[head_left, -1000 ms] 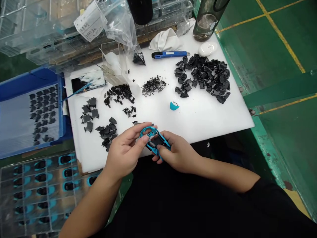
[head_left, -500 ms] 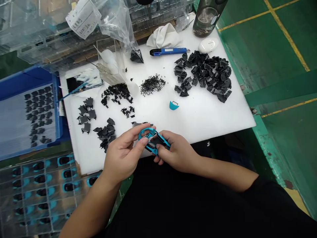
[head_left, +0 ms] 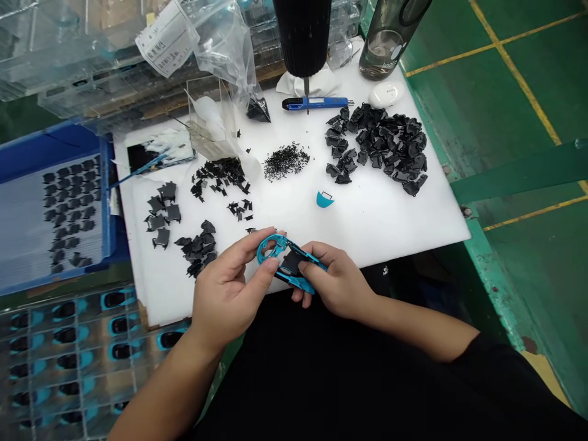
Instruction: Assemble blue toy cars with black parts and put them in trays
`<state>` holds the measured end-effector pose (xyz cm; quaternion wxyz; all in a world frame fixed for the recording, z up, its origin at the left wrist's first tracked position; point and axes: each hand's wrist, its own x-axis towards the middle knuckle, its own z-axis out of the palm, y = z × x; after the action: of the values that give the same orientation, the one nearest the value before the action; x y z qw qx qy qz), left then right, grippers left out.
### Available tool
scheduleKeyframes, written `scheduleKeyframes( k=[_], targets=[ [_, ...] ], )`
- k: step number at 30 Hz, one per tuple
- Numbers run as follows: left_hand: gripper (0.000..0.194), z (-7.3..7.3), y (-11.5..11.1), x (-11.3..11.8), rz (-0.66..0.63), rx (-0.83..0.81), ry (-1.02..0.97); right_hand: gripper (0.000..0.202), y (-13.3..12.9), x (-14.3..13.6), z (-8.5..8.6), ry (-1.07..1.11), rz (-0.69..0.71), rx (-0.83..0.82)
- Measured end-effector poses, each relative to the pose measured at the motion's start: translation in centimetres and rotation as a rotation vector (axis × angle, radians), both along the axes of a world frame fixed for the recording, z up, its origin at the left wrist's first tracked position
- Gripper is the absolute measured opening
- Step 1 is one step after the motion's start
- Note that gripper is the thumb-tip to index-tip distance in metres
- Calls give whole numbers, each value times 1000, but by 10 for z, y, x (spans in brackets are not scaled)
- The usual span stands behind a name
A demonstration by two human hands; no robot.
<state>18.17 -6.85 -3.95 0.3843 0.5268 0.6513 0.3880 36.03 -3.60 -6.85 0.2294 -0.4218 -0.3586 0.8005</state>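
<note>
Between both hands, near the front edge of the white board (head_left: 257, 211), is a blue frame (head_left: 272, 244) with a dark plate (head_left: 291, 262) inside it. My left hand (head_left: 229, 285) pinches the frame's rounded end between thumb and fingers. My right hand (head_left: 337, 278) grips the other end, its thumb lying by the dark plate and its fingers curled underneath. Beyond the hands lies a small blue piece (head_left: 325, 199). A pile of tiny black screws (head_left: 287, 162) sits farther back.
A black screwdriver (head_left: 303, 40) hangs over a blue cutter (head_left: 316, 103). Black parts (head_left: 390, 141) are heaped at right, near a bottle (head_left: 386, 46). Small black pieces (head_left: 220, 174) lie at left. A blue tray (head_left: 108, 208) and a clear compartment tray (head_left: 94, 367) stand beside the board.
The blue frame has turned and shifted slightly right, showing more of the dark plate. My right hand has moved slightly right. The view has shifted, bringing the hanging screwdriver into sight.
</note>
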Motion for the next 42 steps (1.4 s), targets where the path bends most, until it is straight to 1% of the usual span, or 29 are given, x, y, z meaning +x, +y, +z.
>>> scheduleKeyframes(
  k=[6, 10, 12, 15, 19, 22, 23, 24, 25, 26, 28, 29, 30, 31, 33, 36, 39, 42],
  targets=[
    [41, 2, -3, 0, -34, 2, -8, 11, -2, -2, 4, -59, 12, 2],
    [43, 2, -7, 0, -28, 16, -6, 10, -2, -3, 7, -88, 10, -9],
    [42, 1, -8, 0, -23, 26, -4, 9, -1, -3, 7, -81, 19, -31],
    [41, 1, -7, -2, -23, 22, -10, 6, 0, -3, 5, -9, 19, -82],
    [36, 2, -2, -6, -25, -20, -90, 6, 1, -3, 5, 102, 30, -124],
    [36, 3, -1, -8, -67, -18, -180, 7, 0, -2, 7, 41, 66, -64],
    [37, 2, -2, -9, -93, -12, -210, 8, -1, -1, 6, -21, 67, 2],
    [37, 1, -3, -9, -117, -1, -241, 8, -2, 0, 5, -97, 59, 110],
    [37, 0, -5, -9, -130, 17, -268, 9, -3, 1, 4, -180, 37, 264],
    [36, -2, -7, -9, -130, 38, -290, 11, -4, 1, 1, -260, 1, 455],
    [29, -6, -9, -10, -99, 105, -327, 23, -5, 2, -5, -382, -92, 869],
    [25, -8, -10, -10, -81, 140, -344, 30, -5, 3, -8, -418, -138, 1044],
    [22, -10, -10, -11, -71, 167, -365, 34, -5, 3, -11, -442, -176, 1178],
    [20, -12, -10, -11, -71, 182, -391, 36, -4, 4, -13, -458, -209, 1275],
    [17, -14, -10, -12, -82, 185, -441, 36, -1, 6, -14, -457, -261, 1401],
    [14, -16, -9, -14, -86, 182, -474, 34, 4, 11, -11, -389, -300, 1505],
    [14, -20, -9, -17, -112, 215, -483, 29, 8, 17, -7, -344, -241, 1569],
    [13, -25, -11, -21, -156, 277, -430, 26, 11, 23, -5, -332, -184, 1648]
  ],
)
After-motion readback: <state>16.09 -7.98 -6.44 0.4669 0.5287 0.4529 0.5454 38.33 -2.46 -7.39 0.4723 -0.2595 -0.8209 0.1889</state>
